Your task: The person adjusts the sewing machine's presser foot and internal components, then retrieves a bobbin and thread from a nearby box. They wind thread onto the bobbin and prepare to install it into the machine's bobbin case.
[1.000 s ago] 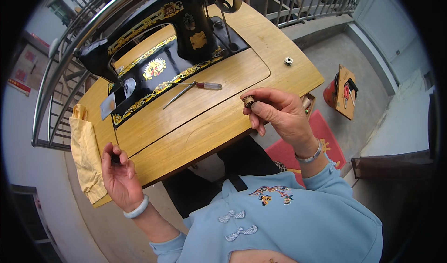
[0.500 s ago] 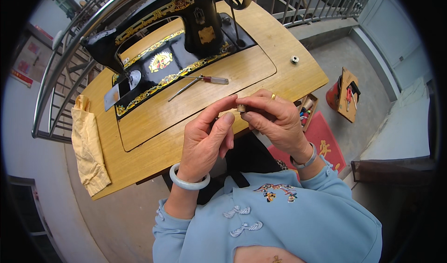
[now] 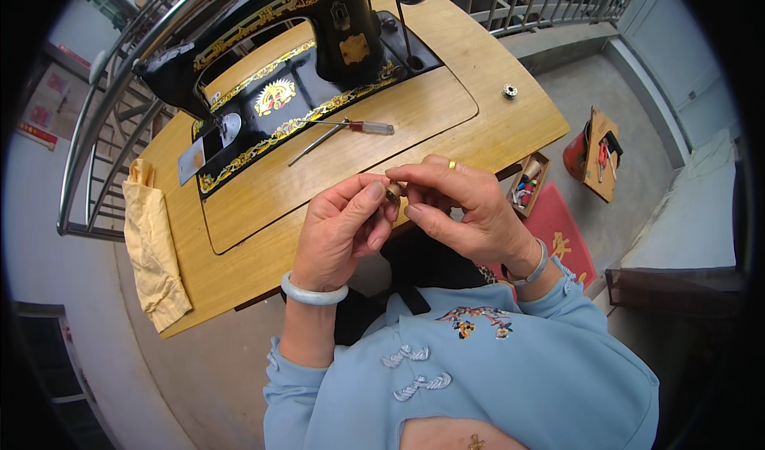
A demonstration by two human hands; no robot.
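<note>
My left hand [image 3: 341, 223] pinches a small, round, dark metal bobbin case [image 3: 393, 194] between thumb and fingertips, above the table's near edge. A tan bit, seemingly a wound bobbin, shows at its top; the fingers partly hide it. My right hand [image 3: 458, 207] touches the piece with its index fingertip, thumb held apart below. Beyond them on the wooden tabletop lies a screwdriver [image 3: 372, 127] with a red and clear handle, crossed by a thin metal rod [image 3: 317, 146]. A black sewing machine [image 3: 343, 40] with gold decoration stands behind.
A silver bobbin [image 3: 509, 91] sits at the table's right. Folded yellow cloth [image 3: 151, 251] hangs over the left edge. A small box of thread spools [image 3: 527, 183] is below right. Beside it stand a red bucket [image 3: 575, 155] with a board [image 3: 599, 155] and tools on top. Railings run behind.
The tan bobbin was between my right fingertips; now it is at the piece in my left fingers. My right thumb has come away, and both hands have shifted slightly.
</note>
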